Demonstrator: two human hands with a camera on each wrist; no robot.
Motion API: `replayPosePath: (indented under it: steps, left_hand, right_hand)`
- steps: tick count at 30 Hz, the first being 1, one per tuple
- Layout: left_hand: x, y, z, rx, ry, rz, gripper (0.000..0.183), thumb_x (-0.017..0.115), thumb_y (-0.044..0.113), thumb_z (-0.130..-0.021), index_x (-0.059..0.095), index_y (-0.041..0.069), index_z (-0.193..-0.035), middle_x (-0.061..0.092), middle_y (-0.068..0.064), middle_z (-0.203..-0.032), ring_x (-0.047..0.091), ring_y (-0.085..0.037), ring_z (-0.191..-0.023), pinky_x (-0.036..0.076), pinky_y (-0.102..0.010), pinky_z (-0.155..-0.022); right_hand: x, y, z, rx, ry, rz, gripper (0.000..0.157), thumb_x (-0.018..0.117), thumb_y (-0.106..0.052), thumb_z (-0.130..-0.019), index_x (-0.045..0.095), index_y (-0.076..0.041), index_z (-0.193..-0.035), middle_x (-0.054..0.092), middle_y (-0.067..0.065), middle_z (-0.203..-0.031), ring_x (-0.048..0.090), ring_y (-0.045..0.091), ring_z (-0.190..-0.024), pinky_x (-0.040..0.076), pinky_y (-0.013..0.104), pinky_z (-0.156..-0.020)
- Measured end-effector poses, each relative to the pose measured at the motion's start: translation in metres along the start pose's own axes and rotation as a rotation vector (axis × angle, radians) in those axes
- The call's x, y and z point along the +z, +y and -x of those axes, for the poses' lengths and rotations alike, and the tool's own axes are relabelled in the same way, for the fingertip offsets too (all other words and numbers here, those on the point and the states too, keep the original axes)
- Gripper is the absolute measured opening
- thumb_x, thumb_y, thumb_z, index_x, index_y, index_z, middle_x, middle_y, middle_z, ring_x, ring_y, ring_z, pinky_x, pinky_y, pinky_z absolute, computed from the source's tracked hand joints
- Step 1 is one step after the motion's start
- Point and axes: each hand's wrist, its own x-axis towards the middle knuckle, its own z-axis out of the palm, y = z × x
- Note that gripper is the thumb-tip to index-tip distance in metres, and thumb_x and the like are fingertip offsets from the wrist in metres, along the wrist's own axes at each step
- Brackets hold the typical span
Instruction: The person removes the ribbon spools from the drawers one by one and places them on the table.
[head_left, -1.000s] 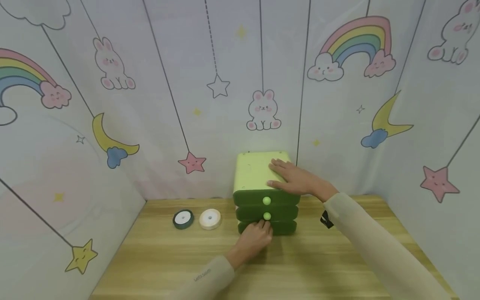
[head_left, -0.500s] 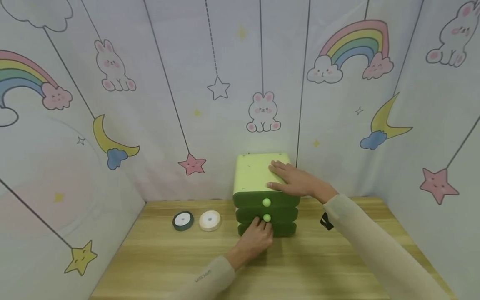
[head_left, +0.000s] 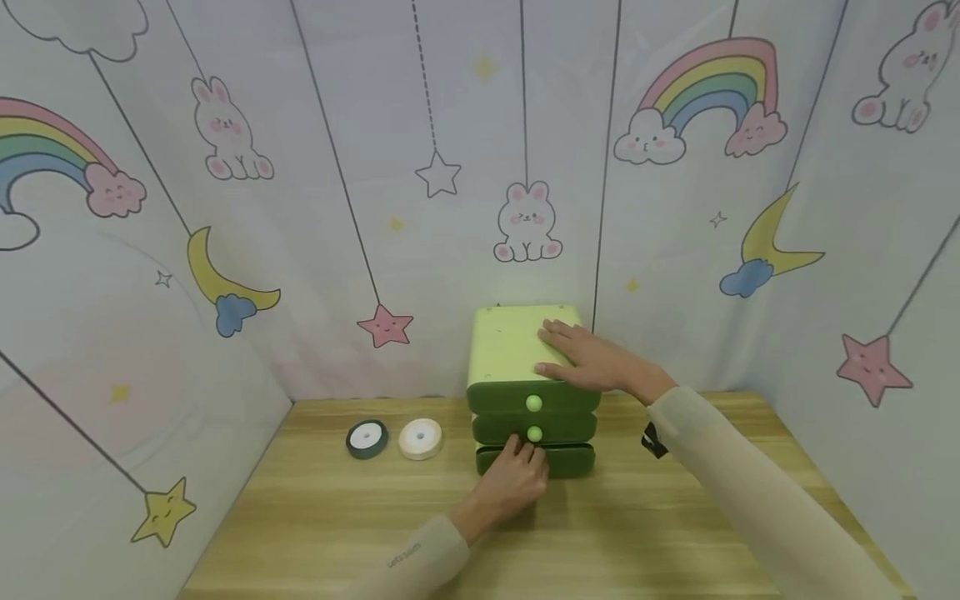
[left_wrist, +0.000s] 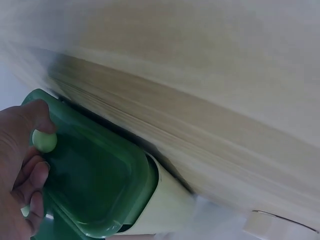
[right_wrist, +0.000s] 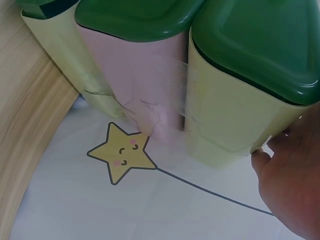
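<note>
A small three-drawer cabinet stands against the backdrop, with a pale yellow-green top and dark green drawer fronts. My left hand pinches the round light-green knob of the bottom drawer between thumb and fingers. That drawer is slightly pulled out, with a dark gap along its upper edge. The top and middle drawers sit in place. My right hand rests on the right part of the cabinet's top, fingers extended. In the right wrist view, the cabinet's side shows pale yellow and pink casings.
Left of the cabinet, a dark green ribbon spool and a cream ribbon spool lie on the wooden table. A small black object lies at the right, partly behind the right sleeve. Printed cloth walls surround the table.
The bottom drawer has come slightly outward, toward me, with my left hand on its knob. A dark gap now shows above its front. My right hand has stayed on the top.
</note>
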Motion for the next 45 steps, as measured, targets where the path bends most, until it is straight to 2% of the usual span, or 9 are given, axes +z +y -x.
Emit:
replayPosePath:
  steps: [4, 9, 12, 16, 19, 23, 28, 36, 45]
  left_hand:
    - [-0.005, 0.003, 0.002, -0.003, 0.022, 0.004, 0.009, 0.072, 0.021, -0.098, 0.078, 0.021, -0.092, 0.071, 0.006, -0.091, 0.067, -0.011, -0.082, 0.056, -0.032, -0.086]
    - [-0.013, 0.005, 0.005, -0.008, 0.014, 0.01, 0.01, 0.07, 0.019, -0.099, 0.078, 0.021, -0.093, 0.071, 0.007, -0.093, 0.068, -0.011, -0.084, 0.056, -0.032, -0.087]
    - [-0.015, 0.007, 0.007, -0.008, 0.021, 0.013, 0.026, 0.056, 0.012, -0.105, 0.078, 0.021, -0.093, 0.072, 0.006, -0.094, 0.068, -0.01, -0.085, 0.056, -0.032, -0.086]
    - [-0.017, 0.01, 0.01, -0.003, 0.061, 0.021, 0.055, 0.029, 0.001, -0.11, 0.078, 0.021, -0.091, 0.071, 0.006, -0.091, 0.068, -0.009, -0.082, 0.056, -0.032, -0.083]
    - [-0.018, 0.013, 0.012, -0.006, 0.103, 0.027, 0.062, 0.021, -0.002, -0.109, 0.076, 0.019, -0.087, 0.07, 0.005, -0.087, 0.067, -0.009, -0.078, 0.055, -0.03, -0.081]
    - [-0.021, 0.016, 0.014, 0.001, 0.136, 0.016, 0.058, 0.023, -0.003, -0.107, 0.074, 0.017, -0.086, 0.07, 0.005, -0.085, 0.067, -0.008, -0.077, 0.056, -0.025, -0.078]
    - [-0.026, 0.019, 0.017, 0.021, 0.103, 0.009, 0.057, 0.022, -0.002, -0.106, 0.073, 0.017, -0.089, 0.069, 0.006, -0.085, 0.065, -0.006, -0.075, 0.057, -0.021, -0.073]
    - [-0.036, 0.022, 0.021, 0.019, 0.108, 0.035, 0.056, 0.02, 0.0, -0.105, 0.073, 0.015, -0.093, 0.066, 0.005, -0.081, 0.06, -0.006, -0.069, 0.052, -0.02, -0.062]
    - [-0.043, 0.028, 0.026, -0.003, 0.143, 0.049, 0.053, 0.024, 0.002, -0.107, 0.073, 0.016, -0.091, 0.066, 0.005, -0.081, 0.06, -0.007, -0.069, 0.051, -0.021, -0.059]
  right_hand:
    - [0.001, 0.002, 0.0, 0.004, -0.004, -0.006, 0.086, 0.046, -0.064, -0.105, 0.022, -0.009, -0.167, 0.013, 0.012, -0.177, 0.012, 0.033, -0.166, 0.014, 0.055, -0.134]
    - [0.001, 0.004, 0.0, -0.003, -0.001, -0.004, 0.085, 0.046, -0.063, -0.106, 0.023, -0.008, -0.167, 0.014, 0.012, -0.177, 0.013, 0.033, -0.166, 0.013, 0.054, -0.135]
    - [0.002, 0.004, 0.0, -0.001, -0.002, -0.002, 0.086, 0.046, -0.063, -0.106, 0.022, -0.009, -0.167, 0.014, 0.012, -0.177, 0.013, 0.032, -0.166, 0.014, 0.054, -0.135]
    - [0.002, 0.004, 0.0, 0.005, -0.004, -0.006, 0.086, 0.046, -0.063, -0.105, 0.022, -0.009, -0.167, 0.014, 0.012, -0.177, 0.013, 0.032, -0.166, 0.014, 0.054, -0.135]
    - [0.002, 0.004, 0.0, 0.006, -0.004, -0.011, 0.086, 0.046, -0.063, -0.105, 0.022, -0.009, -0.167, 0.014, 0.012, -0.177, 0.012, 0.032, -0.166, 0.014, 0.054, -0.135]
    - [0.002, 0.004, 0.0, 0.005, -0.007, -0.016, 0.086, 0.046, -0.064, -0.105, 0.022, -0.009, -0.168, 0.014, 0.012, -0.177, 0.012, 0.032, -0.166, 0.014, 0.054, -0.135]
    - [0.002, 0.004, 0.0, -0.001, -0.008, -0.015, 0.087, 0.047, -0.063, -0.105, 0.022, -0.008, -0.167, 0.014, 0.012, -0.177, 0.013, 0.032, -0.166, 0.014, 0.054, -0.135]
    - [0.003, 0.005, 0.0, 0.0, -0.007, -0.007, 0.087, 0.047, -0.063, -0.105, 0.022, -0.008, -0.167, 0.014, 0.012, -0.177, 0.013, 0.032, -0.166, 0.014, 0.054, -0.135]
    - [-0.001, 0.002, -0.001, -0.01, -0.005, -0.012, 0.087, 0.046, -0.064, -0.105, 0.022, -0.007, -0.167, 0.014, 0.014, -0.177, 0.012, 0.033, -0.166, 0.013, 0.054, -0.135]
